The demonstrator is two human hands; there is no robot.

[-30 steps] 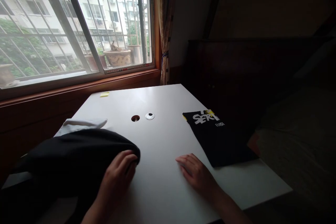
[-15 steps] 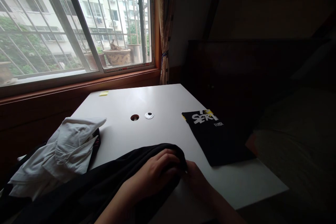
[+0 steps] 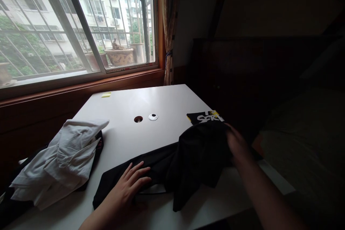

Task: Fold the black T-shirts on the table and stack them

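A black garment [image 3: 199,151] stretches over the near part of the table; its exact kind cannot be told from its bunched shape. My left hand [image 3: 132,179] lies flat on its left part with the fingers spread. At the garment's right end my right hand [image 3: 235,142] grips the cloth and holds it up, its fingertips partly hidden in the dark. Behind this raised cloth is a folded black T-shirt [image 3: 195,118] with white lettering and yellow print, now mostly covered from view.
A crumpled white garment [image 3: 72,151] rests on dark clothes at the table's left. The white table [image 3: 121,106] has a round cable hole [image 3: 138,119], a round silver cap [image 3: 153,117] and a yellow note [image 3: 106,94]. A window [image 3: 107,25] stands beyond.
My right hand has moved right and up, drawing the black garment across the table and over the folded T-shirt. My left hand has shifted left and opened flat on the cloth.
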